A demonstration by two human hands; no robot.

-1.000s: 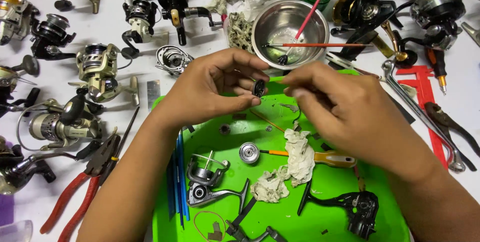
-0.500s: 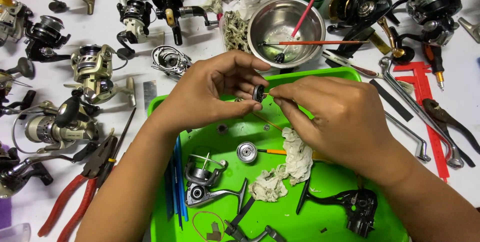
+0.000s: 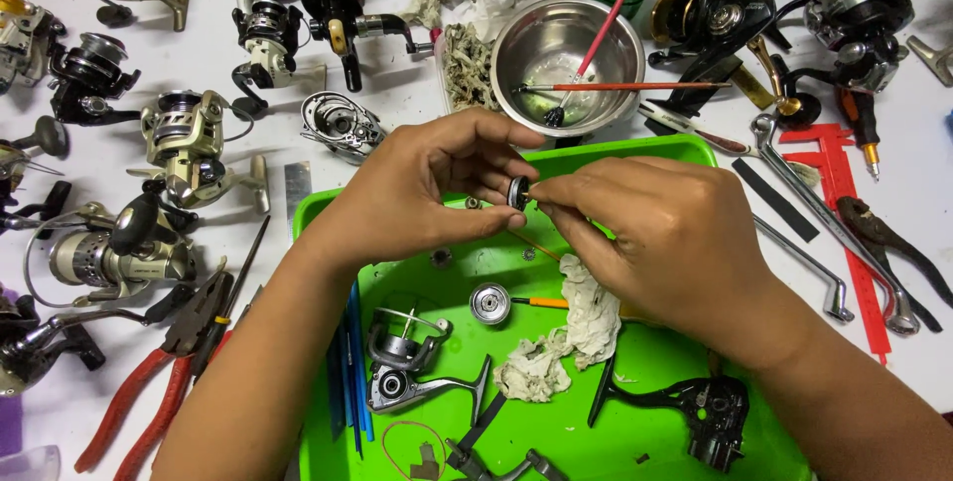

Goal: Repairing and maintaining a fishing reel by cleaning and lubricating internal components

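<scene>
**Small black ring part held between two hands over the green tray**

A small black ring-shaped part (image 3: 518, 192) sits pinched between both hands, held above the back edge of the green tray (image 3: 650, 148). The left hand (image 3: 427, 193) curls around it, thumb and fingertips closed on its left side. The right hand (image 3: 655, 238) meets it from the other side, its fingertips closed against the part; whether they also grip a thin tool I cannot tell.

Below the hands, in the tray, lie a crumpled white rag (image 3: 566, 332), a small round metal spool (image 3: 489, 303), a stripped silver reel body (image 3: 402, 367) and a black reel frame (image 3: 695, 407).

Just behind the tray stands a steel bowl (image 3: 556, 44) with a red-handled brush (image 3: 596, 49) leaning in it. Red-handled pliers (image 3: 149, 392) lie left of the tray, a silver wrench (image 3: 824, 203) and a red caliper (image 3: 844, 213) to the right, and several fishing reels (image 3: 184, 143) crowd the white table (image 3: 397, 94).
</scene>
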